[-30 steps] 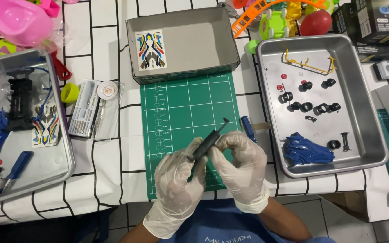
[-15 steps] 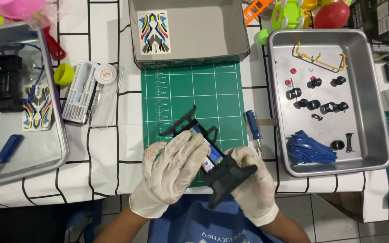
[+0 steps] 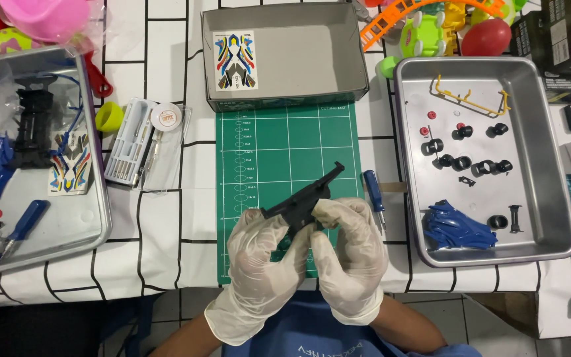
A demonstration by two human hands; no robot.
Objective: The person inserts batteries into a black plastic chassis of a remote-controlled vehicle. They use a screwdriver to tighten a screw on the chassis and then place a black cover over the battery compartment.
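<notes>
Green cutting mat (image 3: 279,152) sat mostly bare between two metal trays.
Left hand (image 3: 262,264) and right hand (image 3: 348,254) both gripped black chassis (image 3: 302,198) over mat's near edge; blue screwdriver (image 3: 373,192) just right.

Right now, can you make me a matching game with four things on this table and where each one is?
Things:
1. black chassis part
2. blue screwdriver
3. sticker sheet
4. blue car body

Places:
A. in the right metal tray
B. inside the grey box
C. held in both gloved hands
D. on the table, beside the green mat

Pairs: 1-C, 2-D, 3-B, 4-A
</notes>
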